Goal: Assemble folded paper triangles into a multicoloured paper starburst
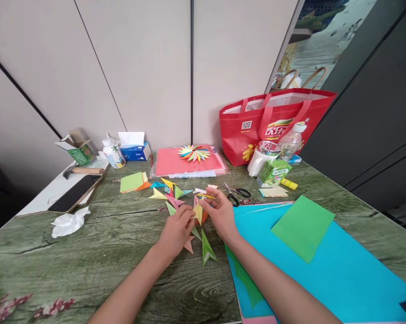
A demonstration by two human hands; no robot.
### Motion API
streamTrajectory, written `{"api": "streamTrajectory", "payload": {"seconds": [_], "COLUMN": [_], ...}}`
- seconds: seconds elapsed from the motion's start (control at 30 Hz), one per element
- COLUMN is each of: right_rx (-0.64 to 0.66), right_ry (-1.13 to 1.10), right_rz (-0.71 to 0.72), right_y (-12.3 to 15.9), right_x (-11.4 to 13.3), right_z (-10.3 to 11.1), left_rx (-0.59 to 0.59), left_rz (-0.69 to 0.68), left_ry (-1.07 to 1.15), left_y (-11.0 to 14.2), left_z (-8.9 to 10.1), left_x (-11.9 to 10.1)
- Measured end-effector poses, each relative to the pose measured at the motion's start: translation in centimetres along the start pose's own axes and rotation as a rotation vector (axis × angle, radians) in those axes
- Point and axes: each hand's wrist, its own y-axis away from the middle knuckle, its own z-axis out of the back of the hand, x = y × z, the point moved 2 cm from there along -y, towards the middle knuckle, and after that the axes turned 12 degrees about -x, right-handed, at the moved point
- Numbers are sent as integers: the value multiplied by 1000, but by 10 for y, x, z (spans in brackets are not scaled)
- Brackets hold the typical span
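Between my two hands is a yellow folded paper piece (198,213), pointed like a dart. My left hand (178,227) pinches its left side, and my right hand (219,211) has its thumb and fingers closed on the right side. Something orange shows just behind it, partly hidden by my fingers. More folded pieces in several colours lie around my hands, among them a green one (207,247) in front and a pale yellow one (158,194) behind. A peach piece (189,245) sits just under my left hand.
Blue paper sheets (324,279) with a green square (303,228) cover the right side. Scissors (236,193) lie behind my right hand. At the back are a multicoloured paper star (194,153), a tissue box (135,151) and a red bag (236,139); a phone (75,193) lies left.
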Motion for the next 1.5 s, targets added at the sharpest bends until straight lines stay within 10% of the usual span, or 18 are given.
{"api": "streamTrajectory", "payload": {"seconds": [0.2, 0.47, 0.63, 1.0, 1.3, 1.5], "right_rx": [-26, -57, 12, -325, 316, 461], "right_ry": [-25, -95, -122, -184, 13, 165], "right_rz": [-39, -36, -32, 118, 132, 195], "right_y": [-1, 4, 9, -26, 4, 7], "right_x": [1, 10, 13, 30, 29, 24], "right_z": [2, 0, -4, 26, 0, 1], "left_rx": [27, 114, 262, -378, -41, -11], "left_rz": [145, 964, 1042, 1040, 1209, 1186], "left_ry": [242, 892, 1124, 916, 998, 893], "left_y": [-5, -5, -6, -20, -15, -13], "left_z": [4, -3, -1, 27, 20, 18], "left_x": [-9, -7, -8, 30, 18, 13]}}
